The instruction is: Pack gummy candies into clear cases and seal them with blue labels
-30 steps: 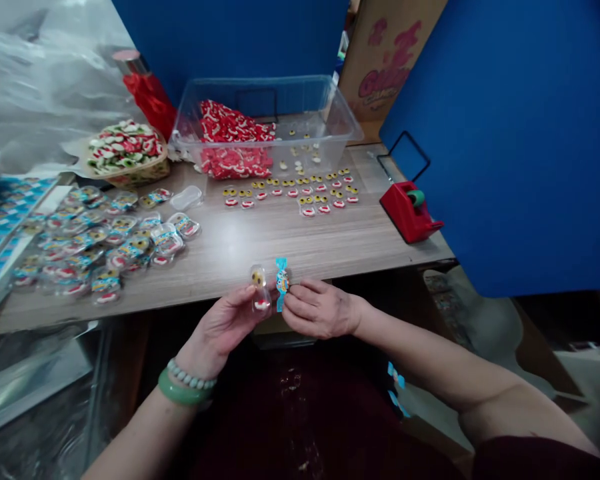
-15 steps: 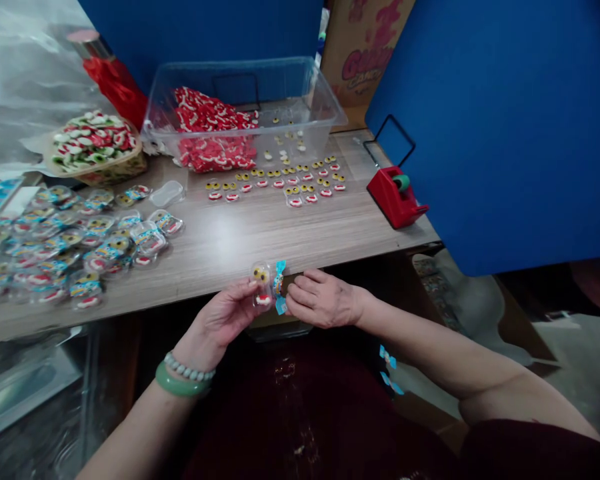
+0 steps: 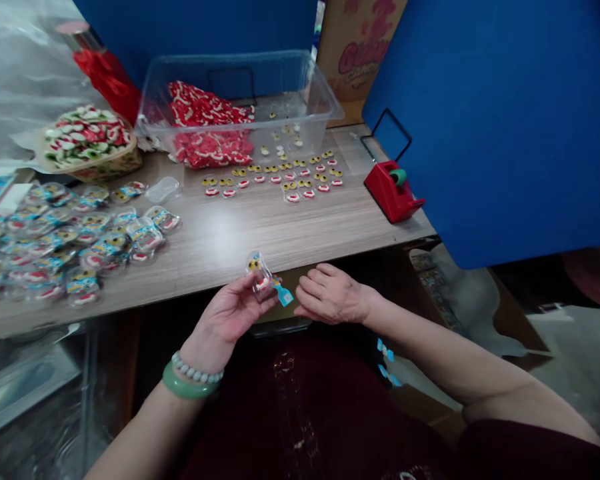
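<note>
My left hand [image 3: 230,310] pinches a small clear plastic candy pack [image 3: 261,285] above the table's front edge. Two yellow gummy eyes and a red-and-white gummy mouth show inside it. A bright blue printed label [image 3: 284,295] slants against the pack's right side, partly covered by it, and its lower end sticks out towards my right hand [image 3: 330,293]. That hand is just to the right, apart from the label, with its fingers curled in. Whatever its fingertips may hold is hidden.
Finished-looking labelled packs [image 3: 105,250] are heaped at left. Rows of gummy eyes and mouths [image 3: 275,179] lie before a clear bin [image 3: 325,107] of red gummies. A red tape dispenser [image 3: 393,193] stands right, a tub of gummies [image 3: 93,160] left. Blue panels [image 3: 505,133] rise behind.
The blue label has gone from upright beside the pack to slanted against it. My right hand has drawn slightly right, away from it. The pack has tilted in my left hand.
</note>
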A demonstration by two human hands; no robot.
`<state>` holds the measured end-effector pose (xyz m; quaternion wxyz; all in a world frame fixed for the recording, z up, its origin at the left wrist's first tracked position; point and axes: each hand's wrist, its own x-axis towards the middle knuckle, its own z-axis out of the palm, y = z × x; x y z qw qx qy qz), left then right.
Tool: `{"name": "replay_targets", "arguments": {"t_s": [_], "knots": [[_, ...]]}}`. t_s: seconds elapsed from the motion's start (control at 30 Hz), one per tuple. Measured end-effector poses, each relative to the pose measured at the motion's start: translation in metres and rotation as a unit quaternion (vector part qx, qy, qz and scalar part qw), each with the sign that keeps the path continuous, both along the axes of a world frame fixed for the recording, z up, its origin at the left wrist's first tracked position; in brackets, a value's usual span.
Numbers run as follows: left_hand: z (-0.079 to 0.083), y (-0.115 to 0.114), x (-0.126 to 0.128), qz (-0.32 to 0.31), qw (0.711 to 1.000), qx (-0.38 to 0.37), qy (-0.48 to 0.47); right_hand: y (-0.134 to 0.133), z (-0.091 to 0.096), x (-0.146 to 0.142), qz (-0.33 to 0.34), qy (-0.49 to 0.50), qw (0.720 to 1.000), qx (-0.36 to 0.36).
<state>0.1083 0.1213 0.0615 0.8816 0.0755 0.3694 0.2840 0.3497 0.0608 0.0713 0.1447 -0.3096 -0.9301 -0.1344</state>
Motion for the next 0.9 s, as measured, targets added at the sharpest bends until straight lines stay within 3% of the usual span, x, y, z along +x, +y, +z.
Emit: {"name": "replay_targets", "arguments": {"t_s": [0.07,0.13,0.17,0.23,0.3,0.37,0.57,0.73,0.9], "knots": [[0.001,0.002,-0.002,0.011,1.0,0.002,0.013,-0.005,-0.001,-0.002,-0.025,0.038,0.999,-0.028],[0.003,0.002,-0.003,0.017,1.0,0.012,0.018,-0.008,-0.003,-0.011,-0.116,0.137,0.981,-0.075],[0.005,0.001,-0.002,0.018,1.0,0.018,0.018,-0.009,-0.004,-0.017,-0.177,0.207,0.956,-0.111],[0.007,-0.002,0.0,0.015,0.999,0.028,0.016,-0.008,-0.007,-0.031,-0.281,0.344,0.872,-0.204],[0.009,-0.006,0.003,0.012,0.999,0.035,0.024,-0.005,-0.01,-0.046,-0.32,0.44,0.785,-0.296],[0.011,-0.008,0.005,0.012,0.999,0.039,0.033,-0.001,-0.014,-0.058,-0.328,0.5,0.725,-0.342],[0.013,-0.008,0.007,0.03,0.996,0.069,0.036,0.006,-0.021,-0.077,-0.337,0.611,0.629,-0.343],[0.013,-0.01,0.01,0.043,0.996,0.074,0.034,0.01,-0.023,-0.086,-0.333,0.684,0.516,-0.394],[0.016,-0.01,0.011,0.029,0.994,0.094,0.046,0.013,-0.024,-0.092,-0.324,0.723,0.481,-0.375]]}}
